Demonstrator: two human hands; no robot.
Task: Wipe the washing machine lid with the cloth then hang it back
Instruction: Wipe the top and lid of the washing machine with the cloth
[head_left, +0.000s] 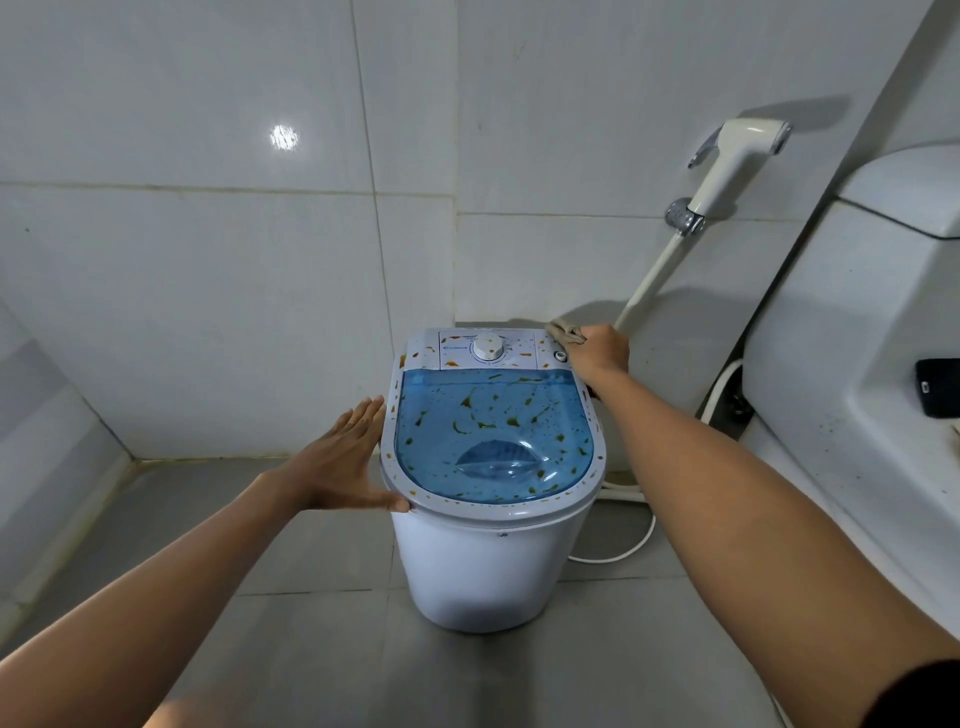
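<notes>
A small white washing machine (488, 566) stands on the grey floor. Its blue see-through lid (493, 431) and white rim are spattered with orange-brown stains. A white dial (487, 347) sits on the control panel at the back. My right hand (597, 353) grips a beige cloth (566, 332) and presses it on the back right corner of the machine's top. My left hand (345, 462) lies flat against the left rim of the lid, fingers spread, holding nothing.
A white toilet (852, 332) stands close on the right with a dark object (937, 387) on it. A bidet sprayer (737, 156) hangs on the tiled wall behind, its hose (644, 280) running down beside the machine. A white cord (623, 551) lies on the floor.
</notes>
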